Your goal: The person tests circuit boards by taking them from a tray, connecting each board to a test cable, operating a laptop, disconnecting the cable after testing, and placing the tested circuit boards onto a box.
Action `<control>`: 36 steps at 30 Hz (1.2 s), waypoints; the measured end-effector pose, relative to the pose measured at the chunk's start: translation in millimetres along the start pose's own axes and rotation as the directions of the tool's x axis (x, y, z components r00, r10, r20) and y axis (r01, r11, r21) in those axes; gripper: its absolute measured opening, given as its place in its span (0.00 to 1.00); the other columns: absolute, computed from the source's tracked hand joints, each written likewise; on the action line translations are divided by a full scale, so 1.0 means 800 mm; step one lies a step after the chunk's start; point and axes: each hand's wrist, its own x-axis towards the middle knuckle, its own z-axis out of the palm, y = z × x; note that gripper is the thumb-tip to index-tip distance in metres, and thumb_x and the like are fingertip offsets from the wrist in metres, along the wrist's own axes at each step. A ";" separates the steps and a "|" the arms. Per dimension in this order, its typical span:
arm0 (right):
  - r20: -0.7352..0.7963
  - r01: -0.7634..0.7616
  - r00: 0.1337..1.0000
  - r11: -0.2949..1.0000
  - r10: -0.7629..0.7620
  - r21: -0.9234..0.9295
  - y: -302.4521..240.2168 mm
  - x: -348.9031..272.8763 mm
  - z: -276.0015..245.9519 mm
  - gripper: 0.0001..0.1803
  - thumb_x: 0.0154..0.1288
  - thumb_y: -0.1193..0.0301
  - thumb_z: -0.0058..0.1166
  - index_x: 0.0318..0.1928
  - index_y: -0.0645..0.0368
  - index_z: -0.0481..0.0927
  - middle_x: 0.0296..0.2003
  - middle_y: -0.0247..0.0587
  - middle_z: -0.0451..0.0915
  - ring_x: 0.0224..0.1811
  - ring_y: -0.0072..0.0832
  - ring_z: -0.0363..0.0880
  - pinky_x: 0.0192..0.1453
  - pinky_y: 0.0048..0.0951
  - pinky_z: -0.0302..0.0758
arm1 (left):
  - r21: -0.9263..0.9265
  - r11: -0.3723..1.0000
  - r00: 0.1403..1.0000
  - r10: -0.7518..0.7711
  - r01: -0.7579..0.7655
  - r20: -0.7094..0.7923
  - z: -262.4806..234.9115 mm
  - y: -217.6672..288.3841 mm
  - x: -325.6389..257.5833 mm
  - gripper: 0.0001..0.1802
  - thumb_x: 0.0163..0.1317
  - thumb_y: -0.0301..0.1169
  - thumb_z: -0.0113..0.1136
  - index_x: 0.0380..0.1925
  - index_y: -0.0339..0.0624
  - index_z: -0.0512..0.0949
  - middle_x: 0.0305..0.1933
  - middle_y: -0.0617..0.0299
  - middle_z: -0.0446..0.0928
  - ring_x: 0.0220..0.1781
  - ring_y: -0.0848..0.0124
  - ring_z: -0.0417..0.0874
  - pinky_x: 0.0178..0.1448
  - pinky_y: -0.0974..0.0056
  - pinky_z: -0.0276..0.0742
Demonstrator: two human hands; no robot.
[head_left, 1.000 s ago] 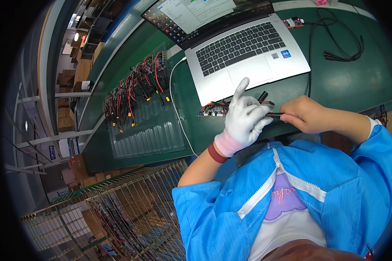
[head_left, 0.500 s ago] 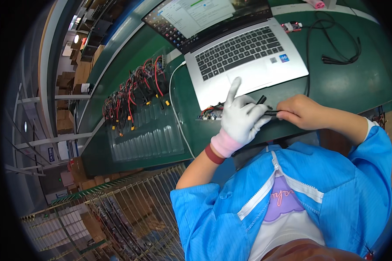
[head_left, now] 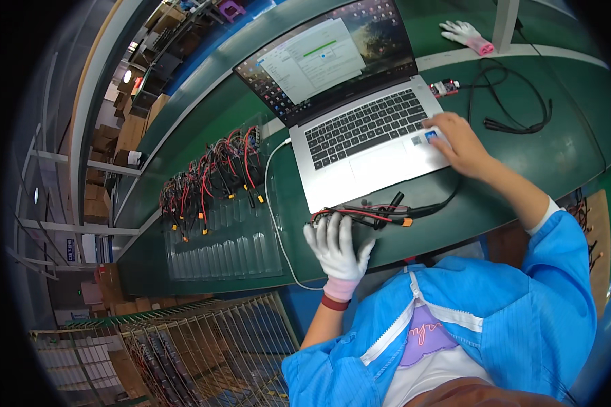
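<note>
In a white glove with a pink cuff, my left hand (head_left: 338,249) reaches to the bench edge below the laptop. Its fingers are stretched out over the left end of a bundle of red and black wires (head_left: 380,214). Whatever board lies under the fingertips is mostly hidden. A yellow connector (head_left: 406,222) ends one of the wires. From the bundle a black cable (head_left: 442,202) runs up to the right. My bare right hand (head_left: 463,146) rests at the right edge of the silver laptop (head_left: 370,166), fingers extended over its keyboard corner. Windows with a green bar show on the screen (head_left: 326,57).
Left of the laptop, several wired boards (head_left: 214,169) sit in a clear plastic tray (head_left: 227,254). A white cable (head_left: 273,197) drops from the laptop's left side. A small red board (head_left: 443,87), a coiled black cable (head_left: 516,127) and a spare glove (head_left: 465,34) lie right.
My right hand has let go of the black cable and moved up to the laptop's right edge. My left hand has left the touchpad area and dropped to the wire bundle, now lying along the bench.
</note>
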 end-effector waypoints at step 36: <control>0.246 0.194 0.954 0.978 -0.171 -0.075 -0.042 0.016 0.080 0.13 0.59 0.71 0.51 0.45 0.59 0.76 0.53 0.60 0.73 0.60 0.55 0.66 0.68 0.51 0.60 | 0.042 0.963 0.949 -0.255 0.267 -0.185 0.003 -0.021 -0.036 0.33 0.68 0.52 0.47 0.59 0.33 0.68 0.57 0.49 0.72 0.62 0.49 0.69 0.75 0.38 0.49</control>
